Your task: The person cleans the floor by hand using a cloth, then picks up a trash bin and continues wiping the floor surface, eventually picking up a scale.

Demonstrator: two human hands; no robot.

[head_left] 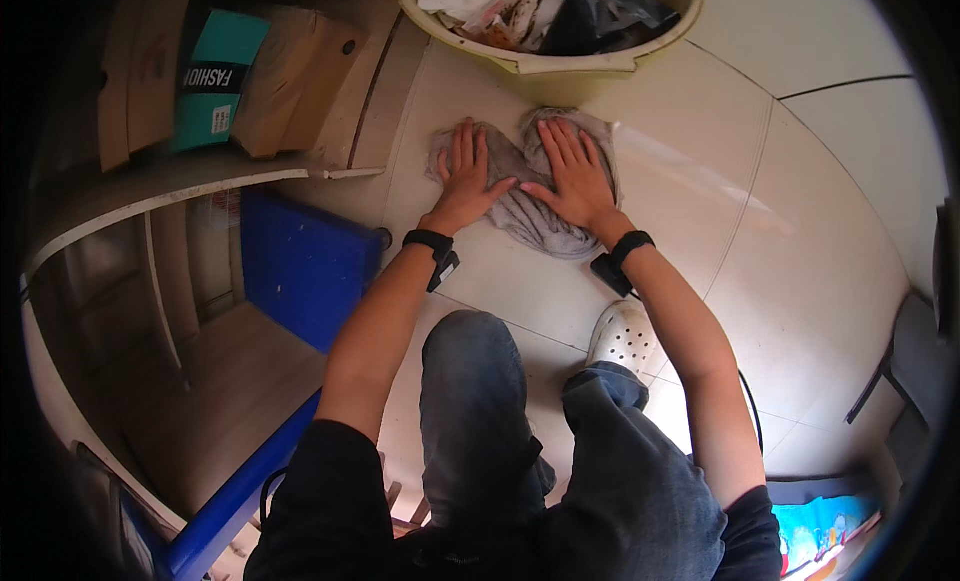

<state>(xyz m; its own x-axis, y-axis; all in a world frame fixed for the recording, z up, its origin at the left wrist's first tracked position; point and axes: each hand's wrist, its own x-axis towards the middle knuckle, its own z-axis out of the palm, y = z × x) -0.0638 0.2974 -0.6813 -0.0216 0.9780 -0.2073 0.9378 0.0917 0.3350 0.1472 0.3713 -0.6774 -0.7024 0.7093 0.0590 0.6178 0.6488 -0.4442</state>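
A grey cloth [540, 221] lies rumpled on the tiled floor, its folds bunched between and below my hands. My left hand [466, 181] presses flat on the cloth's left part, fingers stretched forward. On the right part rests my right hand [575, 176], also flat with its fingers spread a little. The two thumbs point toward each other and nearly meet. Neither hand grips the cloth. Each wrist wears a black strap with a small dark box.
A pale yellow-green bin [560, 66] full of rubbish stands just beyond the cloth. At left, a wooden shelf [200, 186] holds cardboard boxes [290, 81] and a teal box [215, 81]. A blue panel [300, 266] stands below it. My white clog [622, 339] is near the cloth.
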